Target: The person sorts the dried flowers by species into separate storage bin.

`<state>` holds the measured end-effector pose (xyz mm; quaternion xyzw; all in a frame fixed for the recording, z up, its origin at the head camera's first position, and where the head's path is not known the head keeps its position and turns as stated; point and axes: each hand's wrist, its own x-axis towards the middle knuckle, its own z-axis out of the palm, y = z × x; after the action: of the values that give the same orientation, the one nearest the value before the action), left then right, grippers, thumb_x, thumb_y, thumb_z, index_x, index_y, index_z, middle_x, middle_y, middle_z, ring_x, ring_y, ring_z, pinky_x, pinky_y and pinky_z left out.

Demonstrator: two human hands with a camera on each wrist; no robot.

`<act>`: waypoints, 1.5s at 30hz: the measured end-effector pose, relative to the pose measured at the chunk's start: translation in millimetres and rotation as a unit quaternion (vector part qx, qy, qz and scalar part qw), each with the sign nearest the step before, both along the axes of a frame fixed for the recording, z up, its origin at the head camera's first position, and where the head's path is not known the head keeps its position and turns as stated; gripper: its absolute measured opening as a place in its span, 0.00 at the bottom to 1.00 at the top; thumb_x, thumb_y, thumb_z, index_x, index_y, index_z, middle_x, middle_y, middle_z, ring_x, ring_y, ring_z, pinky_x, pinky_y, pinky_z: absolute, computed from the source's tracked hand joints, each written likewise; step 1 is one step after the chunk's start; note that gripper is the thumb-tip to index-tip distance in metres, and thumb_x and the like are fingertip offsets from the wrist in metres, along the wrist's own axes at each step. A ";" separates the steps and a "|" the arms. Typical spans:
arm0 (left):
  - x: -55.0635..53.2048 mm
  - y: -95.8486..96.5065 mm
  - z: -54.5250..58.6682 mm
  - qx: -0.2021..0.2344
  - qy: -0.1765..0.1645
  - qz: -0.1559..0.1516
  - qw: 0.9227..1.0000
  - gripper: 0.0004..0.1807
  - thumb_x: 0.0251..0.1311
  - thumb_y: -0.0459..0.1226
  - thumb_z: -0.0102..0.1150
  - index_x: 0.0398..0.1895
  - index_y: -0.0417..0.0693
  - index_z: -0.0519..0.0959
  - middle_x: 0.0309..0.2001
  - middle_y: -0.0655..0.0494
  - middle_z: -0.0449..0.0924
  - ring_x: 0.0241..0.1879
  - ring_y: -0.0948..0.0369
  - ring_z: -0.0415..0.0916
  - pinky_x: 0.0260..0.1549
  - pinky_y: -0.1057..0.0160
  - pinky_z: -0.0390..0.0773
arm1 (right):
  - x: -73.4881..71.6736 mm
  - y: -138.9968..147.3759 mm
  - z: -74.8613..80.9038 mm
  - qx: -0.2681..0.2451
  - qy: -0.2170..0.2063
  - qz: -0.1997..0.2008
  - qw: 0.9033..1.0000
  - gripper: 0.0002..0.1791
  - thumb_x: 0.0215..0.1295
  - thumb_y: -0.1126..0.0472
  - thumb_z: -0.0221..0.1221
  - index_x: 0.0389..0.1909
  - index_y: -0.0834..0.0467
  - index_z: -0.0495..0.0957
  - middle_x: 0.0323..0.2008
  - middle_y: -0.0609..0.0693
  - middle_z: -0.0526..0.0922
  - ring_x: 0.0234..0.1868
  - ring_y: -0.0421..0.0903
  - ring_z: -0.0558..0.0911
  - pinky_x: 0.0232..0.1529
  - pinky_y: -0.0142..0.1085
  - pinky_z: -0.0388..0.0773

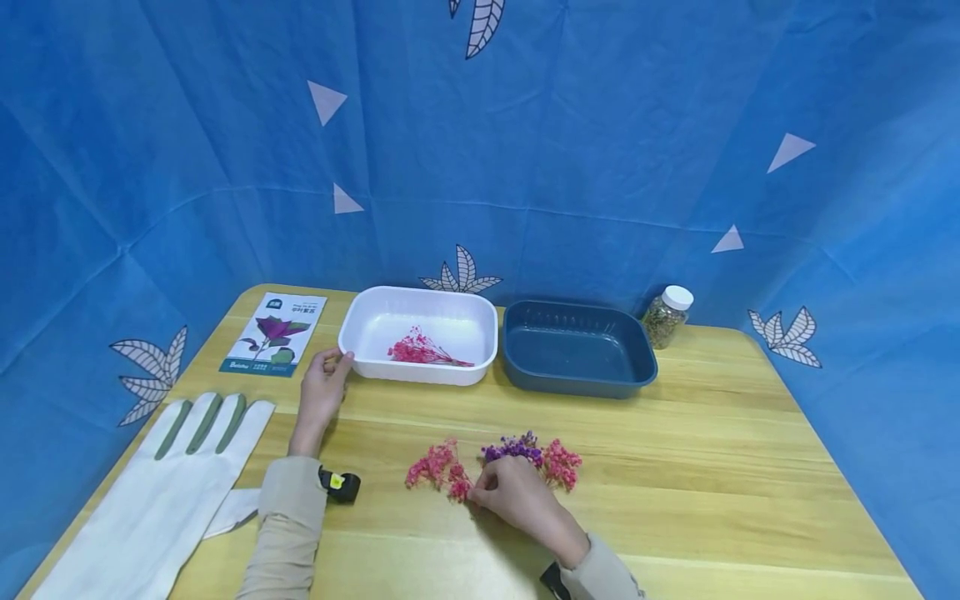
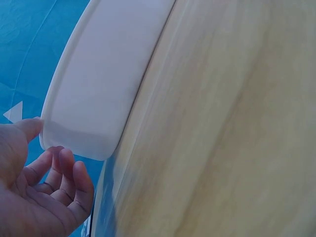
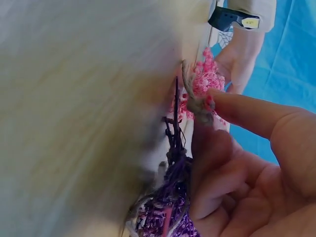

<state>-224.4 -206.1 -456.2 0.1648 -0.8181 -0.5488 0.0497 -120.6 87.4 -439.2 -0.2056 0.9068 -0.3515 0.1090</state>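
Flowers (image 1: 495,467) lie in a small heap on the wooden table (image 1: 712,467), pink ones and purple ones mixed, near the front edge. The right hand (image 1: 517,496) rests on the heap, and in the right wrist view its fingers (image 3: 232,108) pinch the thin dry stems where they are tied. That view is blurry, so I think it holds only a few stems, but I cannot be sure how many.

The left hand (image 1: 321,392) is at the corner of the white tray (image 1: 360,354). Its thumb touches the rim and its other fingers hang loose and apart, not clamped on anything. One pink sprig (image 1: 423,352) is already inside that tray. A dark blue tray (image 1: 577,379) stands just beside it on the right.

Here is what could go wrong. The stems look dry and weak, so a hard pinch or a quick pull could snap them or shake off the tiny buds. Pink and purple bits are tangled, so lifting one could drag the others along and scatter them. The white tray looks light, so a push from the thumb could make it slide into the blue one.
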 end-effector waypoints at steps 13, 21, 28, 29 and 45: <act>0.5 0.7 1.4 0.000 -0.010 -0.004 1.000 0.33 0.70 0.53 0.41 0.67 0.39 0.60 0.50 0.42 0.69 0.37 0.56 0.71 0.33 0.68 0.72 | -9.0 -0.7 18.6 -0.073 -0.051 -0.030 0.996 0.05 0.60 0.61 0.63 0.27 0.57 0.84 0.15 0.43 0.80 0.09 0.43 0.75 0.21 0.41 0.79; -0.1 -0.1 1.9 0.000 -0.010 -0.002 1.000 0.33 0.70 0.54 0.41 0.68 0.40 0.60 0.49 0.43 0.69 0.36 0.57 0.70 0.31 0.68 0.72 | -34.8 -5.0 42.2 -0.118 -0.039 -0.082 0.989 0.05 0.60 0.63 0.63 0.34 0.61 0.83 0.22 0.51 0.85 0.09 0.40 0.75 0.10 0.29 0.69; -0.3 0.6 -0.6 0.007 -0.008 -0.002 1.000 0.32 0.70 0.53 0.42 0.67 0.40 0.60 0.48 0.43 0.69 0.35 0.58 0.70 0.32 0.68 0.72 | -69.7 -12.5 53.4 -0.143 -0.020 -0.123 0.982 0.04 0.61 0.66 0.62 0.35 0.62 0.82 0.28 0.58 0.86 0.20 0.56 0.82 0.17 0.44 0.78; -0.3 0.5 -0.7 0.009 -0.005 -0.001 1.000 0.32 0.70 0.52 0.42 0.67 0.40 0.61 0.49 0.43 0.69 0.36 0.58 0.70 0.33 0.67 0.72 | -75.2 -13.6 54.7 -0.146 -0.018 -0.127 0.981 0.04 0.61 0.66 0.61 0.34 0.62 0.82 0.28 0.58 0.86 0.22 0.57 0.82 0.19 0.45 0.79; 1.5 0.0 -0.4 0.009 0.000 -0.006 1.000 0.32 0.70 0.53 0.42 0.67 0.39 0.60 0.46 0.45 0.69 0.34 0.59 0.70 0.30 0.68 0.72 | -139.5 -28.4 47.4 -0.168 0.027 -0.179 0.969 0.06 0.62 0.66 0.60 0.36 0.65 0.82 0.30 0.57 0.86 0.29 0.48 0.85 0.30 0.36 0.82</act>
<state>-222.9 -206.1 -456.6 0.1603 -0.8141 -0.5563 0.0455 -260.1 59.0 -391.8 -0.0649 0.8596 -0.5066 -0.0158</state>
